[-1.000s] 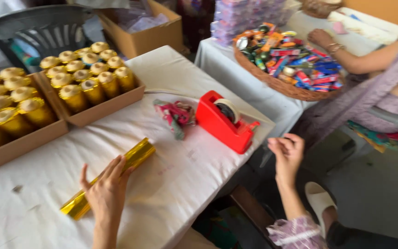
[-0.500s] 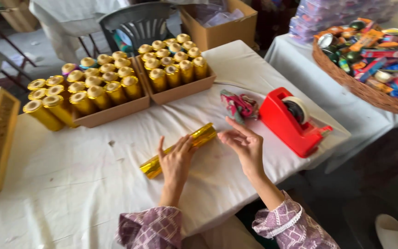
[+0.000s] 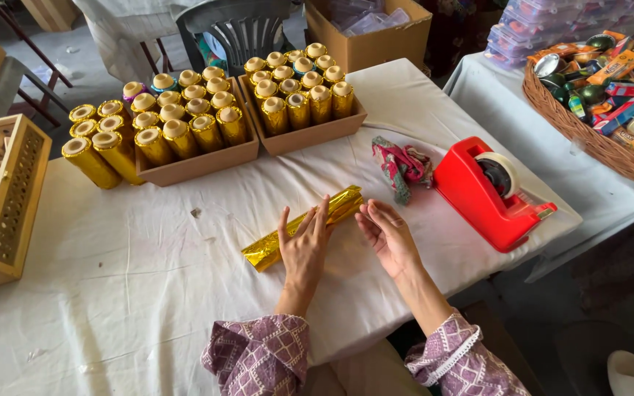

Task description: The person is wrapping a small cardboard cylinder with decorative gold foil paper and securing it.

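A long roll wrapped in gold foil (image 3: 267, 249) lies slantwise on the white tablecloth (image 3: 126, 293). My left hand (image 3: 304, 246) rests flat on its middle with the fingers spread. My right hand (image 3: 385, 235) hovers just right of the roll's upper end, palm turned inward, fingers loosely apart, holding nothing.
Two cardboard trays (image 3: 199, 163) (image 3: 317, 133) of upright gold-wrapped rolls stand at the back. A red tape dispenser (image 3: 489, 194) and a bundle of coloured cloth strips (image 3: 401, 167) sit to the right. A wooden crate (image 3: 10, 213) stands at the left edge, a wicker basket (image 3: 588, 139) of packets far right.
The view has swung left and steadied. My right hand came up from below the table edge to the roll's end; my left hand stays pressed on the roll.
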